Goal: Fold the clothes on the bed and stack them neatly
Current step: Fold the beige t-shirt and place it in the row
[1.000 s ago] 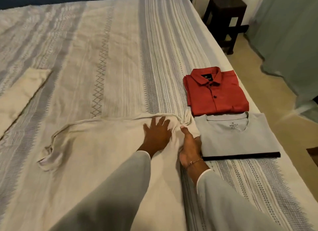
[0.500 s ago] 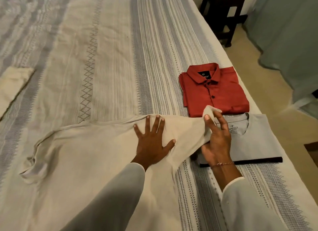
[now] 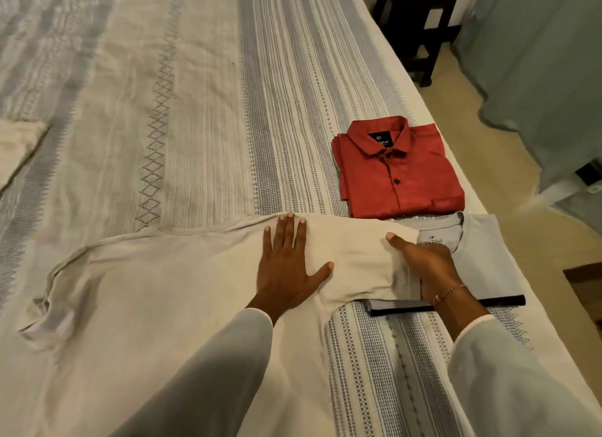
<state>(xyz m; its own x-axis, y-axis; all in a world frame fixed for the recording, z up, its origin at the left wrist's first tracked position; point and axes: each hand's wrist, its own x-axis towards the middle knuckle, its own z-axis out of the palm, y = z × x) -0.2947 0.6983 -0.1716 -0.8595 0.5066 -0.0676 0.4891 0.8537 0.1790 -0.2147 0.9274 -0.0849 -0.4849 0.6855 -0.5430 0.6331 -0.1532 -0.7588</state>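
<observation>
The cream shirt (image 3: 156, 293) lies spread on the bed (image 3: 202, 117), its sleeve over the grey tee (image 3: 495, 260). Left hand (image 3: 286, 267) presses flat, fingers splayed; right hand (image 3: 423, 260) grips the sleeve end (exact finger curl unclear). Best to keep that palm anchored at the shoulder and fold the sleeve back squarely.

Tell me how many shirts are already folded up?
2. The red collared shirt lies near the bed's right edge, and the grey T-shirt sits just in front of it, partly under the cream garment being spread out. More may lie out of view.

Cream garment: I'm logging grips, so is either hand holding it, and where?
Right hand grips the cream garment's sleeve end; left hand only presses flat.
</observation>
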